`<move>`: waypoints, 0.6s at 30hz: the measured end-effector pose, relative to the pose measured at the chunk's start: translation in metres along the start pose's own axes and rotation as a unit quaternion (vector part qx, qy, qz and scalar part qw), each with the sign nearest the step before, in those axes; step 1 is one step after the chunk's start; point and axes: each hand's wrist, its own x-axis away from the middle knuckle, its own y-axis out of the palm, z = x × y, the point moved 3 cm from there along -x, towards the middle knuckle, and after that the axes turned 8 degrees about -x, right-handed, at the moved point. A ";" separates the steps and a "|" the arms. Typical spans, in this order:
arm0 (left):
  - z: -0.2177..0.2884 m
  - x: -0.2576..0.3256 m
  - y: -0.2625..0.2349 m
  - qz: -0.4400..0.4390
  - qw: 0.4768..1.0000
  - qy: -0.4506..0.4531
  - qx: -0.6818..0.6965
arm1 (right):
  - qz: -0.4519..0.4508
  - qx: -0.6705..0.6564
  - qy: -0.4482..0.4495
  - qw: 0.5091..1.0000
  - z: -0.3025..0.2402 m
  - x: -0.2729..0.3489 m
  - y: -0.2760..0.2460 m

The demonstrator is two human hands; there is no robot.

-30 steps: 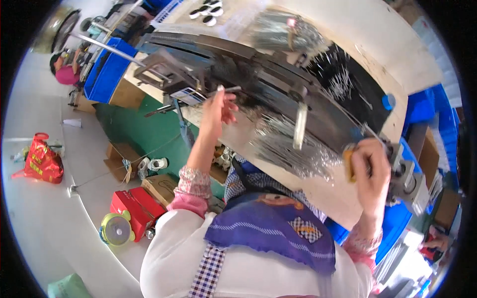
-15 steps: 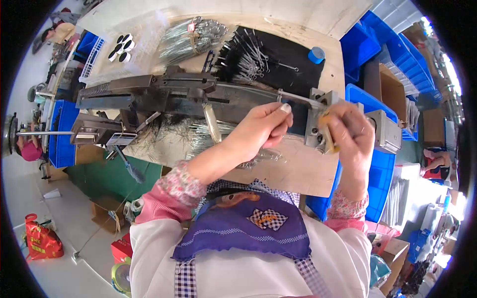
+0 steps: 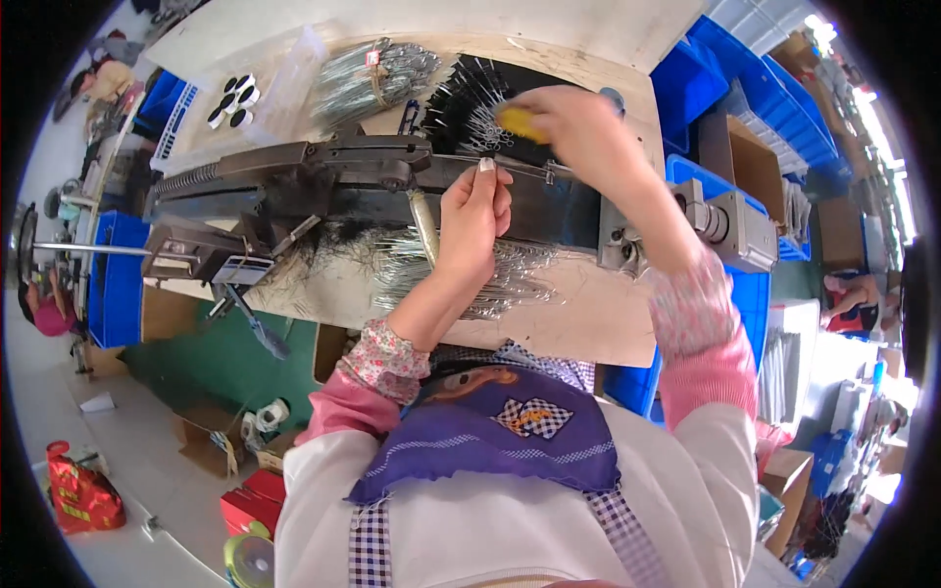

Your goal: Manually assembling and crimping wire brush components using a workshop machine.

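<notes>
My left hand [image 3: 472,218] is closed in a pinch, thumb uppermost, at a thin metal rod [image 3: 524,169] lying along the long dark metal machine [image 3: 368,204]. My right hand [image 3: 569,113] reaches over the far side of the machine, its fingers closed around a yellow block [image 3: 522,124]; motion blur hides what kind of block it is. Just beyond that hand, several thin metal rods with looped ends [image 3: 480,103] lie fanned out on a black cloth [image 3: 446,110]. A metal clamp block [image 3: 619,250] sits at the machine's right end beside a grey motor [image 3: 743,235].
Bundled metal rods [image 3: 377,80] lie behind the machine, beside a clear tray [image 3: 284,93] with black-and-white round pieces. More loose rods [image 3: 520,284] rest on the wooden table [image 3: 588,328] in front. Blue bins [image 3: 701,83] stand at the right.
My right hand has gone from the clamp block at the right to the rods on the black cloth, carrying the yellow block. My left hand has moved left and slightly away from me along the machine.
</notes>
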 end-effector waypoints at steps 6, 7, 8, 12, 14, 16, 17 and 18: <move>0.003 0.002 -0.012 0.026 0.999 -0.012 0.030 | -0.180 -0.201 0.133 0.954 -0.013 -0.011 0.032; 0.004 0.004 -0.009 0.033 0.999 -0.012 0.029 | -0.179 -0.249 0.197 0.931 -0.010 -0.008 0.026; 0.003 0.004 -0.009 0.035 0.999 -0.014 0.024 | -0.183 -0.247 0.198 0.931 -0.009 -0.007 0.025; -0.001 -0.001 -0.014 -0.014 1.000 -0.018 0.022 | -0.197 -0.380 0.244 0.870 -0.001 -0.018 0.017; 0.000 0.001 -0.009 0.028 0.998 -0.043 -0.026 | -0.260 -0.382 0.298 0.835 0.007 -0.023 0.019; -0.006 -0.001 -0.011 -0.060 0.996 -0.047 -0.039 | -0.273 -0.397 0.286 0.828 0.013 -0.024 0.020; -0.003 0.001 -0.001 -0.076 0.997 -0.029 0.017 | -0.295 -0.406 0.280 0.818 0.013 -0.025 0.023; 0.001 0.003 0.007 -0.090 0.993 -0.009 0.073 | -0.319 -0.415 0.271 0.808 0.011 -0.025 0.024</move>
